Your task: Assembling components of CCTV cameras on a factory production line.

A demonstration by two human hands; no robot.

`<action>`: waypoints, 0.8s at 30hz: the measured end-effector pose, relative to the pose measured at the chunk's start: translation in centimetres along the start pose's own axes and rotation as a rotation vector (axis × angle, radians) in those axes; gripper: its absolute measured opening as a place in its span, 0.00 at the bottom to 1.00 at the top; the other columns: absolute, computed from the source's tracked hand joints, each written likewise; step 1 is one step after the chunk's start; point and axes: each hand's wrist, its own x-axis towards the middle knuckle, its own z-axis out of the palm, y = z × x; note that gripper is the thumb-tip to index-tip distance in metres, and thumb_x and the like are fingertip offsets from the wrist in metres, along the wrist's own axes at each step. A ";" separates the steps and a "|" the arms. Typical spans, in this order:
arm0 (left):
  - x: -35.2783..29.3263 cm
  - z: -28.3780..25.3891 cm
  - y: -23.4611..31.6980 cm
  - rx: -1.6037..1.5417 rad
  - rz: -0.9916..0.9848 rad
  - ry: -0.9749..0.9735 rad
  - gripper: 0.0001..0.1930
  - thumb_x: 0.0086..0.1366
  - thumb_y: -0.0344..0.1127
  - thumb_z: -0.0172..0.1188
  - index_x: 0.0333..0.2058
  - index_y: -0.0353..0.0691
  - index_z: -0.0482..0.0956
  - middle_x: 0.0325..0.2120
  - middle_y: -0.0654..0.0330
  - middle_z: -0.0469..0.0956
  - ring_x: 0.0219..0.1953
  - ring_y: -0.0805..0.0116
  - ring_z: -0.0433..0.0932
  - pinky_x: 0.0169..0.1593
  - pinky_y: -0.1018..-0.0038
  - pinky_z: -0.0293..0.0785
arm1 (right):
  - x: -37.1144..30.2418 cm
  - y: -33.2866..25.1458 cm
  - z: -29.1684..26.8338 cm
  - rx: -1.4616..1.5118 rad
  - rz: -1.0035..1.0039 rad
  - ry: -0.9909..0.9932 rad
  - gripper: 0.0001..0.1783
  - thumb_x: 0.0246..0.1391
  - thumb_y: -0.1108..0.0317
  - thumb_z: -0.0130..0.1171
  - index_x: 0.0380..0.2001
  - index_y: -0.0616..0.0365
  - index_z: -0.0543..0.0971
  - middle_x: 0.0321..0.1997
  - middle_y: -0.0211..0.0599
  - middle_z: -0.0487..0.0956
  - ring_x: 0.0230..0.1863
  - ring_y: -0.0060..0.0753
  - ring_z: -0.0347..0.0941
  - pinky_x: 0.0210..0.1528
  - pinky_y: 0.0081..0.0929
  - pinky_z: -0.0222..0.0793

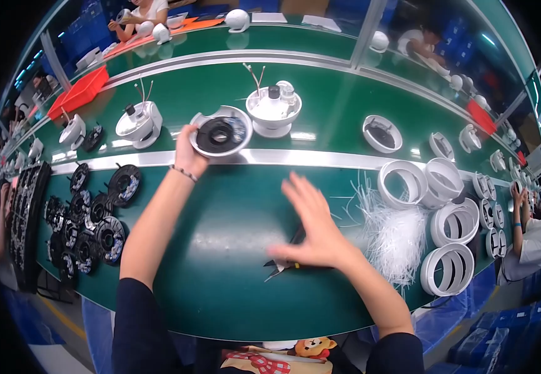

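Note:
My left hand (189, 151) grips the left edge of a round white housing (244, 142) with a black ring-shaped part and a bit of circuit board in it. It is held tilted over the metal strip across the table. My right hand (313, 225) hangs empty above the green tabletop, fingers spread. Beneath that palm lies a pair of cutters (275, 269), mostly hidden by the hand. Just beyond the held housing stands a white dome-shaped camera base (275, 107) with wires rising from it, and a similar one (138, 128) stands to the left.
Several black ring modules (109, 240) cluster at left beside a black tray (28, 218). A heap of thin clear cable ties (398, 243) lies at right, near several white rings (425, 274). One white housing (382, 144) sits farther back. Other people work at both sides and beyond the partition.

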 end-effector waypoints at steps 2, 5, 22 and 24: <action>3.1 -0.5 1.2 0.047 0.008 0.009 0.16 0.57 0.38 0.44 0.37 0.30 0.70 0.39 0.49 0.74 0.42 0.58 0.74 0.51 0.64 0.69 | -3.1 0.0 -1.4 -0.148 0.077 -0.306 0.62 0.23 0.42 0.69 0.60 0.61 0.51 0.65 0.55 0.43 0.66 0.59 0.37 0.61 0.60 0.33; 9.6 -4.4 3.3 0.145 0.127 0.126 0.17 0.58 0.37 0.43 0.39 0.29 0.69 0.38 0.48 0.74 0.41 0.58 0.75 0.48 0.65 0.71 | -5.6 0.0 -1.9 -0.284 0.087 -0.459 0.62 0.21 0.47 0.72 0.60 0.58 0.52 0.66 0.50 0.42 0.66 0.57 0.37 0.60 0.64 0.34; 8.2 10.5 -2.6 1.579 1.337 -0.388 0.11 0.48 0.28 0.54 0.34 0.37 0.75 0.35 0.53 0.75 0.46 0.54 0.70 0.51 0.65 0.66 | -1.0 3.0 -3.4 -0.648 -0.525 -0.452 0.26 0.23 0.58 0.63 0.29 0.58 0.67 0.30 0.34 0.65 0.31 0.33 0.65 0.34 0.29 0.60; 8.1 11.0 -2.4 1.599 1.250 -0.418 0.11 0.48 0.28 0.54 0.34 0.37 0.76 0.35 0.52 0.76 0.45 0.54 0.71 0.50 0.65 0.67 | 0.6 2.8 -5.6 -0.772 -0.623 -0.358 0.30 0.22 0.53 0.65 0.31 0.57 0.68 0.28 0.31 0.65 0.26 0.29 0.64 0.26 0.25 0.59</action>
